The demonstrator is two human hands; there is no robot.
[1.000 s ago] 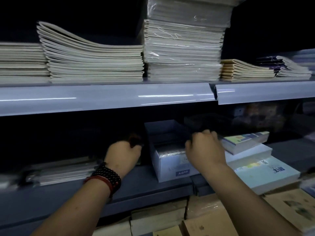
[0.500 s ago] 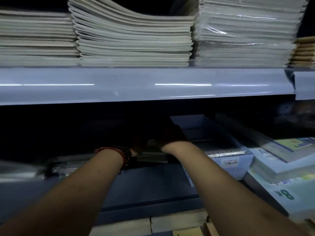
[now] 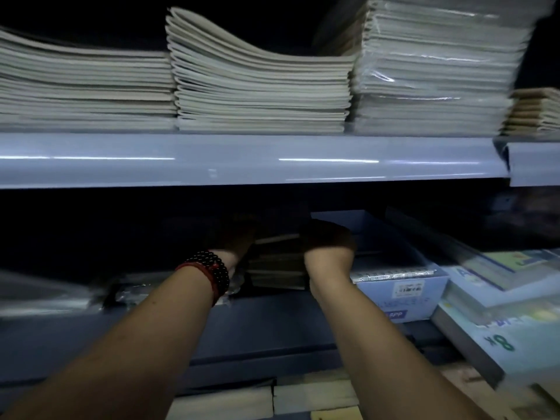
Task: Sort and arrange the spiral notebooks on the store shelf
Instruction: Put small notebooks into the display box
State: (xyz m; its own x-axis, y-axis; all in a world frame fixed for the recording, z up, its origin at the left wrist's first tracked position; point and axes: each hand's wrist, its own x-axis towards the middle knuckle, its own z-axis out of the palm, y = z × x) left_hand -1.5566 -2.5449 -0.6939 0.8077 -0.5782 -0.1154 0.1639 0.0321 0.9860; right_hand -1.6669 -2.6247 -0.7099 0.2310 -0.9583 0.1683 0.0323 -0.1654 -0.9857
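Under upper shelf (image 3: 242, 160), deep shadow: left hand (image 3: 235, 242) and right hand (image 3: 327, 242) flank notebook stack (image 3: 277, 269); finger closure hidden, cannot tell. Stack likely heavy and prone to sliding, so clamp both ends low

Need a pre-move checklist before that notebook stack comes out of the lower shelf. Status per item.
1. Left hand at the notebook stack's left side: ok.
2. Right hand at its right side: ok.
3. Grip closed round the stack: cannot tell, shadowed.
4. Stack edges squared: cannot tell, too dark.
5. Right hand apart from the blue box: cannot tell, they sit close.
6. Room under the upper shelf: ok, dark gap above both hands.
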